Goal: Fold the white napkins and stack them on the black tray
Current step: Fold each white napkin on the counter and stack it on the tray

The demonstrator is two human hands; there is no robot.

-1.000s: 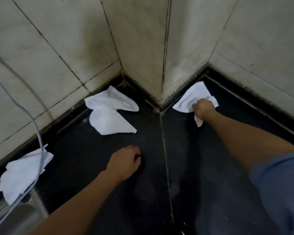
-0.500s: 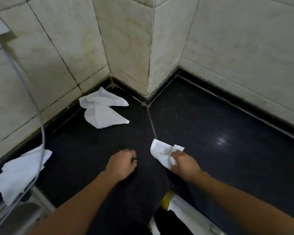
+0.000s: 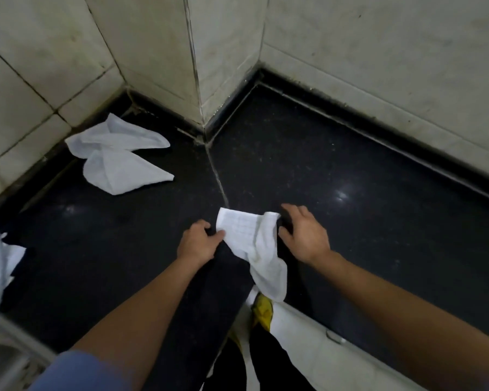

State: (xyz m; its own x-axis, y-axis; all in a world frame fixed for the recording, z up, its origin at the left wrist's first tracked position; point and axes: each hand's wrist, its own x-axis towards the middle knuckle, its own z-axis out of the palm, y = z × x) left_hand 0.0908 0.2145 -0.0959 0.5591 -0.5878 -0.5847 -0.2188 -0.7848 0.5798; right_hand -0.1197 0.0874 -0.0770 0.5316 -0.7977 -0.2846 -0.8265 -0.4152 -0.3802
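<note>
Between both hands, napkin (image 3: 254,246) lengthwise toward viewer

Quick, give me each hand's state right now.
Left hand: grip pinching the edge of the white napkin.
Right hand: open, fingers spread beside the napkin's other edge; contact unclear.
</note>
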